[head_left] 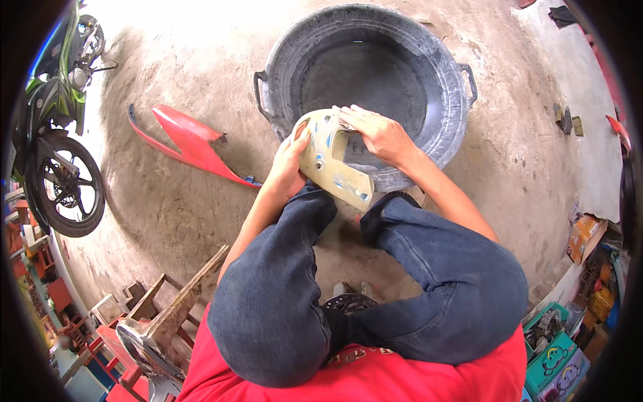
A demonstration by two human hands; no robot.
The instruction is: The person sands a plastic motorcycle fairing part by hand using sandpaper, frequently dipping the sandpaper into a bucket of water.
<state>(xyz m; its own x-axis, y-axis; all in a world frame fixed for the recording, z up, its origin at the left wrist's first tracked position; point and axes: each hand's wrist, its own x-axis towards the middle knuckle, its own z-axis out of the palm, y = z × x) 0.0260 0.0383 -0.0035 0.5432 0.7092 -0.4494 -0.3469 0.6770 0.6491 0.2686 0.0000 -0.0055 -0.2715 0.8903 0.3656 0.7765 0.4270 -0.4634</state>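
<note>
A beige motorcycle body panel (pixel 321 157), curved and marked with worn blue and pale patches, is held above my knees at the near rim of a black tub. My left hand (pixel 290 161) is closed round its left edge, thumb on the upper face. At the panel's far right end, my right hand (pixel 382 134) presses with fingers together over the edge. Its thumb is hidden, and whether anything lies under those fingers cannot be seen. The round black tub (pixel 284 50) has two side handles and holds a dark, shiny surface, perhaps water.
A red motorcycle panel (pixel 191 141) lies on the concrete floor to the left. Beyond it stands a motorcycle (pixel 63 174). A wooden frame (pixel 177 298) is at the lower left, a green box (pixel 552 348) at the lower right. Dark scraps (pixel 568 120) lie far right.
</note>
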